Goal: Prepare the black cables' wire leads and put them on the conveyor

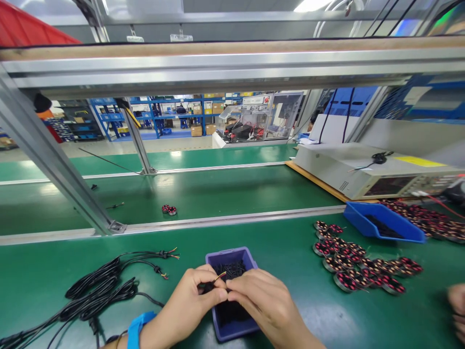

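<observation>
We note both hands, left (189, 300) and right (263, 303), pinching a black wire (214, 282). They meet above the blue bin (232, 257) at the bench's (290, 310) near edge.

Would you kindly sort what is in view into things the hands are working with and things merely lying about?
In hand: left hand, right hand, thin wire, small blue bin.

Lying about: black cable bundle, wound coils, blue tray, test instrument.

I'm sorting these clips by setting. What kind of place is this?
Most likely a factory assembly line: a long green conveyor bench, rows of small round red-and-copper wound coils, and blue storage racking across an open floor behind.
</observation>
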Motion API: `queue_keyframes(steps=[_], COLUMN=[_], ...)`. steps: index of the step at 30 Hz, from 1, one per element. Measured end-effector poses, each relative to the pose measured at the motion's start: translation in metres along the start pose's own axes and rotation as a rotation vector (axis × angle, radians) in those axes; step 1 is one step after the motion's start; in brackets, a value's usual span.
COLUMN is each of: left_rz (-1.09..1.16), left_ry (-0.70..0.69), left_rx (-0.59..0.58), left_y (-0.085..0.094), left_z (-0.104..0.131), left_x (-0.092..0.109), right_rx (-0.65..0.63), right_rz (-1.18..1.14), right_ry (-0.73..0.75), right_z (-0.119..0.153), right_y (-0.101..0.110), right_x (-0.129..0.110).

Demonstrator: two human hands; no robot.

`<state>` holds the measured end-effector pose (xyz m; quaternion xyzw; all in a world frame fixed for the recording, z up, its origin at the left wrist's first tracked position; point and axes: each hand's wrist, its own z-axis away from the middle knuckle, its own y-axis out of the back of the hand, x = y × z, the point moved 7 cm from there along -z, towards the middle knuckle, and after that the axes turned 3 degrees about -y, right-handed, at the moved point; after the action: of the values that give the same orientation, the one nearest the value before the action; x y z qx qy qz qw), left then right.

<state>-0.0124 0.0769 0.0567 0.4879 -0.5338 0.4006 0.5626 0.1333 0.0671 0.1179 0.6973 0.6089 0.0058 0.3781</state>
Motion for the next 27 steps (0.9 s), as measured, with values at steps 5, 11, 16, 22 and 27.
queue_keyframes(steps=[5, 11, 16, 22, 27], left_rz=[0.039, 0.053, 0.043, 0.051, 0.079], left_ry=[-0.007, 0.012, 0.014, 0.019, 0.009], left_rx=[-0.017, -0.093, -0.098, -0.078, -0.016], left_y=[0.002, 0.001, 0.001, 0.002, 0.001], left_z=[-0.001, -0.002, -0.002, -0.002, -0.001], left_x=[0.008, 0.010, 0.010, 0.006, 0.002], right_rx=[0.019, 0.077, 0.073, 0.078, 0.048], right_rz=[-0.112, -0.076, -0.082, -0.075, -0.065], right_ry=[-0.128, -0.199, -0.171, -0.165, -0.136], right_z=[0.000, 0.001, 0.000, -0.001, 0.000], right_y=[0.000, 0.003, 0.002, 0.001, -0.001], right_x=[0.008, 0.011, 0.008, 0.006, 0.004])
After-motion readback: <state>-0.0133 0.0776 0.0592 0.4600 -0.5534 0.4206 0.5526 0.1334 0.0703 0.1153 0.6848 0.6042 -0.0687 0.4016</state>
